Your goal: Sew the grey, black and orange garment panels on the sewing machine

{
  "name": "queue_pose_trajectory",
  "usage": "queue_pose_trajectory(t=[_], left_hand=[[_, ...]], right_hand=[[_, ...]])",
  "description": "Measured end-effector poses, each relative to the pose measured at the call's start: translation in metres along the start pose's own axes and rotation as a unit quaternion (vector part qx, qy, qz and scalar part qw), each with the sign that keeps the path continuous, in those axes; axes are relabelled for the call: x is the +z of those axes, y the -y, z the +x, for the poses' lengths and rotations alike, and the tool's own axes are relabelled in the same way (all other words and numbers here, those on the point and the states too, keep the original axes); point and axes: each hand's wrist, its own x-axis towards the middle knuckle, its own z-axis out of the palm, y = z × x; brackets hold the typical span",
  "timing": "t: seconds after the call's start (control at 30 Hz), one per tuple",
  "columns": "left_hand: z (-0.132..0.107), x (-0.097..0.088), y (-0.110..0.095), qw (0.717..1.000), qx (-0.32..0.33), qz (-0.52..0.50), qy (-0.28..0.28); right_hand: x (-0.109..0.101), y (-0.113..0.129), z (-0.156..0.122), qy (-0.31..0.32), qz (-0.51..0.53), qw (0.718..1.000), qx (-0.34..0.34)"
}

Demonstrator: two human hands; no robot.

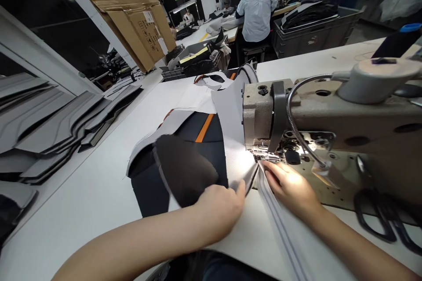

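Note:
A sewing machine (263,109) stands at the right, its lit needle area over the edge of a white-backed fabric panel (232,140). Dark navy cloth (148,193) with an orange stripe is part of the same bundle, and a dark flap is folded over it. My left hand (220,210) is closed on the panel's near edge, left of the needle; its lower fingers are hidden. Close to the presser foot, my right hand (293,186) pinches a long pale zipper tape (280,228) with grey lines, which trails down toward my lap.
Black-handled scissors (376,210) lie against the machine's base. Stacked grey fabric pieces (66,118) cover the table's left side. Behind are a cardboard box (132,13), a grey crate (313,30) of cut pieces and a seated person (259,11) seen from behind.

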Motion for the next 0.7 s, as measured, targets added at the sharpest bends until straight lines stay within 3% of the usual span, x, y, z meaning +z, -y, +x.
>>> queue_pose_trajectory(t=[0.13,0.27,0.33,0.5,0.57,0.7], left_hand=[[0.017,-0.005,-0.023,0.996,0.04,-0.052,0.061],[0.032,0.004,-0.037,0.992,0.012,-0.119,0.031],[0.034,0.015,-0.042,0.995,-0.01,-0.096,-0.011],[0.037,0.042,-0.046,0.983,-0.035,-0.01,-0.181],[0.039,0.046,-0.043,0.982,-0.037,-0.007,-0.183],[0.04,0.043,-0.033,0.991,-0.05,-0.036,-0.12]], right_hand=[[-0.007,0.0,0.001,0.009,-0.007,1.0,0.018],[-0.017,0.004,0.002,0.046,-0.027,0.998,-0.022],[-0.021,0.008,0.003,0.08,-0.011,0.995,-0.055],[-0.024,0.011,0.005,0.122,0.094,0.985,-0.076],[-0.022,0.006,0.003,0.111,0.094,0.988,-0.06],[-0.012,-0.008,-0.002,0.002,0.003,1.0,0.003]])
